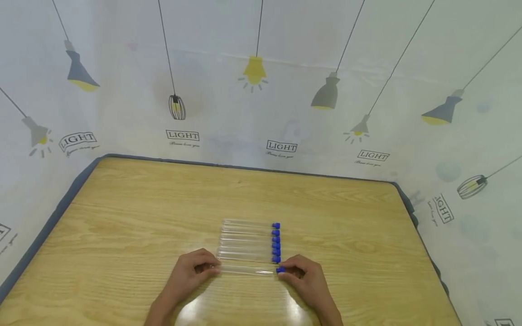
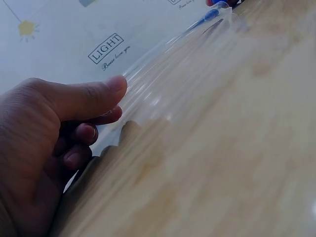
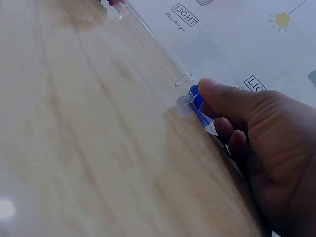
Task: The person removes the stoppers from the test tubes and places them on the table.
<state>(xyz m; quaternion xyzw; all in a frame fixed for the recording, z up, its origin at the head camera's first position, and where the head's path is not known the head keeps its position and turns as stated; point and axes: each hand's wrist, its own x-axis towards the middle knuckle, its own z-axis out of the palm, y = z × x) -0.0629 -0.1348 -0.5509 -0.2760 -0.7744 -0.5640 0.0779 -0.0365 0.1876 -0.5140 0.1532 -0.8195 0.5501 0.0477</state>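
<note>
The left hand [image 1: 190,273] pinches the closed left end of a clear tube [image 1: 246,270] lying crosswise near the wooden table's front. In the left wrist view, the thumb and a finger of the left hand [image 2: 64,118] hold that end. Between thumb and finger the right hand [image 1: 306,277] pinches a blue cap [image 1: 280,270] just off the tube's open right end. The right wrist view shows the blue cap [image 3: 196,96] in the right hand [image 3: 266,133], close to the tube's round mouth.
Just beyond the held tube, several clear tubes [image 1: 246,240] with blue caps [image 1: 276,240] lie side by side in a column, caps to the right. The wooden table [image 1: 163,190] has a dark edge, with a white lamp-printed sheet [image 1: 220,113] behind and at both sides.
</note>
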